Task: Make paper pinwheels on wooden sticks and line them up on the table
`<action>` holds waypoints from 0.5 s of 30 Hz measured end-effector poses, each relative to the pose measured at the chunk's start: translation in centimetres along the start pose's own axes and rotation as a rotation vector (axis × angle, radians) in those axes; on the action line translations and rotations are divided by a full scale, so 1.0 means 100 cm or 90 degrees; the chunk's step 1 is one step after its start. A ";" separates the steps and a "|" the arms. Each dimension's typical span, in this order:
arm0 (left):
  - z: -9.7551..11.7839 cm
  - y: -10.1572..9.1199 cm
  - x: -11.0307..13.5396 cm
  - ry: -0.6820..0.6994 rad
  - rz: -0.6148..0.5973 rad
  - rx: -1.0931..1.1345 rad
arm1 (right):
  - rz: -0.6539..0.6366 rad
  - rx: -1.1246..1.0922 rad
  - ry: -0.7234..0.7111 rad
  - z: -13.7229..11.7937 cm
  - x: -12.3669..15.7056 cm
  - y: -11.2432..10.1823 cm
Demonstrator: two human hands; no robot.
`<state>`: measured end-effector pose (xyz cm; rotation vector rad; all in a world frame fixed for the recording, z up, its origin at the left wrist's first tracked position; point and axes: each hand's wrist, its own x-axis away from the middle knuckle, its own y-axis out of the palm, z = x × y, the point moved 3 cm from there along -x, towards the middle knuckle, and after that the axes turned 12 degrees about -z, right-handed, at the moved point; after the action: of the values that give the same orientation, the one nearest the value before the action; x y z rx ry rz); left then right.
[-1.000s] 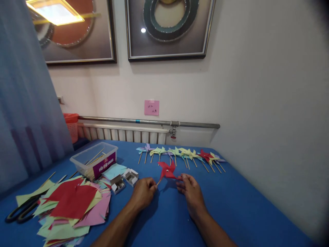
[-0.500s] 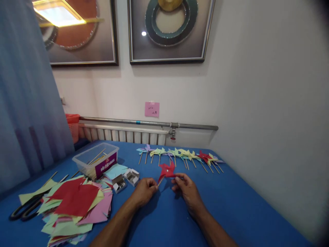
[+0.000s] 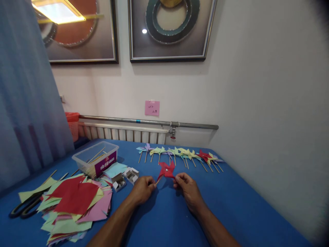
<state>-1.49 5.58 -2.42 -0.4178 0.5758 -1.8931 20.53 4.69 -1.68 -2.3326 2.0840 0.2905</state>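
Observation:
A red paper pinwheel (image 3: 166, 170) with a shiny pin at its centre is held up over the blue table, between my two hands. My left hand (image 3: 144, 189) is closed round the lower end of its thin wooden stick (image 3: 159, 178). With thumb and forefinger, my right hand (image 3: 188, 189) pinches the lower right blade tip; its other fingers are curled. Behind the pinwheel, a row of finished-looking pinwheels (image 3: 189, 153) in yellow, green, purple, blue and red lies along the far side.
On the left lie a stack of coloured paper sheets (image 3: 77, 199) and black-handled scissors (image 3: 27, 207). A clear plastic box (image 3: 96, 159) holds wooden sticks. Two small white boxes (image 3: 132, 175) sit near my left hand, one with metal pins. The blue table (image 3: 246, 206) meets a wall at right.
The red pinwheel has turned slightly, and its stick now shows in front of the lower left blade. My right fingers have closed in on the blade tip.

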 end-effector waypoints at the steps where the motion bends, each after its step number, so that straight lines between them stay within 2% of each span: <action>1: 0.001 0.000 0.000 0.004 0.002 -0.007 | -0.005 0.015 -0.003 0.000 0.000 0.000; 12: 0.004 -0.003 0.003 -0.001 -0.008 -0.021 | -0.039 0.164 -0.037 -0.004 -0.001 -0.007; 15: 0.003 -0.005 0.003 0.007 -0.004 -0.028 | -0.010 0.164 -0.049 -0.006 -0.002 -0.013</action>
<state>-1.79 5.42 -1.92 -0.4380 0.6246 -1.8924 21.83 5.02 -1.26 -2.1525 1.9374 0.1024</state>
